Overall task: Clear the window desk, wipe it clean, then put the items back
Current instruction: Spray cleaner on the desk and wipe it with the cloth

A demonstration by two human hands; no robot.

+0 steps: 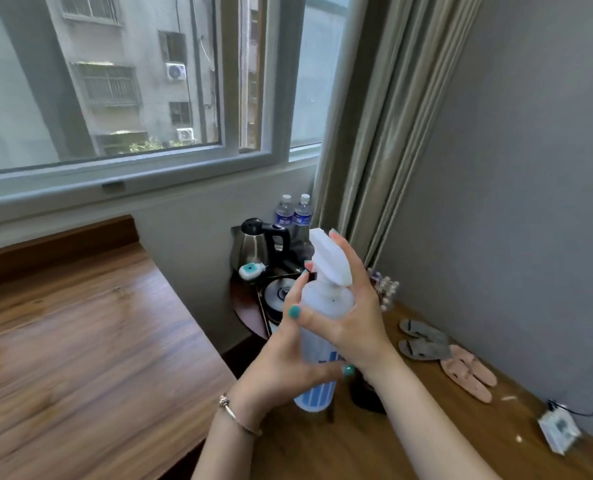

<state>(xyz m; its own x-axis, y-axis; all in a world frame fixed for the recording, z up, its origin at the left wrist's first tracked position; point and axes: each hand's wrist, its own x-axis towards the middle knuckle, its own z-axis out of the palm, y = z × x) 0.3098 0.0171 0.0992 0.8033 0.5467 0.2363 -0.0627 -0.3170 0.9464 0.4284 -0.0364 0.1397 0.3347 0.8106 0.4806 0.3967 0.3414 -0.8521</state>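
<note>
Centre-right of frame | left hand and right hand both grasp translucent plastic spray bottle | step: likely pre-wipe | next: spray bare wooden desk at left

hotel room | kettle and bottled water on side table | slippers by wall
</note>
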